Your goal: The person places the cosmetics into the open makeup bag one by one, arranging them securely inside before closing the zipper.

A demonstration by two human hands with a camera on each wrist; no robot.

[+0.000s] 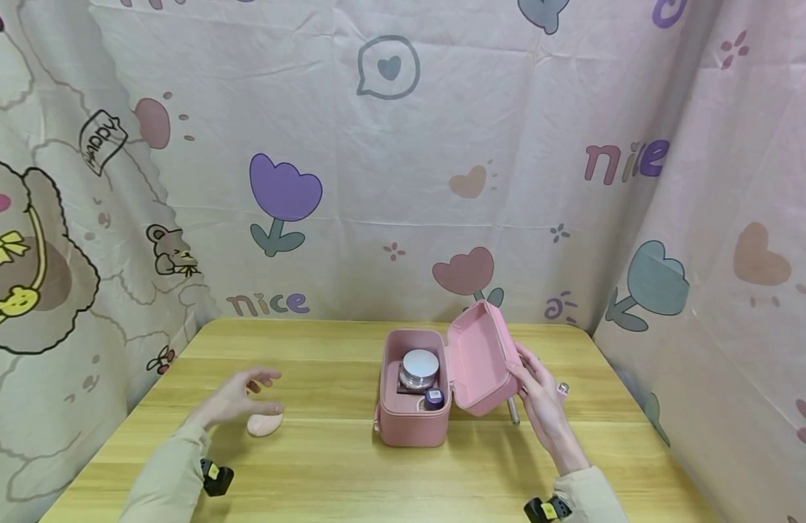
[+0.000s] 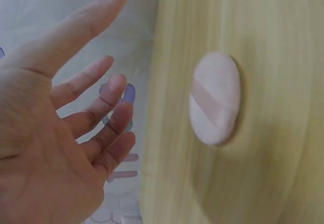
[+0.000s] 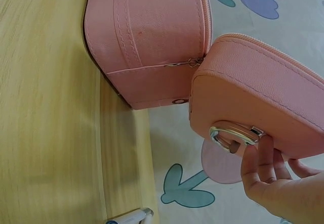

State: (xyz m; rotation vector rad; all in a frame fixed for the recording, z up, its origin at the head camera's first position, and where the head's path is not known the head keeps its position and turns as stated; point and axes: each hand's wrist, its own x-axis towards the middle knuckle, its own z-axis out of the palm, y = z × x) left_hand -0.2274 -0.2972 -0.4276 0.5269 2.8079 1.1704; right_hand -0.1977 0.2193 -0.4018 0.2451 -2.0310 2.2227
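Case lid (image 1: 478, 359) held by right hand (image 1: 540, 392); left hand (image 1: 236, 397) near puff (image 2: 215, 97).

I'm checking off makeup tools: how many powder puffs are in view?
1. The powder puff lies on the wooden table, near the left hand. Others may be hidden inside the open pink vanity case, whose interior shows only partly.

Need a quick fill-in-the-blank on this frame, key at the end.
The right hand grips the pink case's open ____.
The left hand holds ____.
The oval puff rests on the wood-grain ____.
The white-topped jar sits ____ the case.

Missing words: lid; nothing; table; inside.
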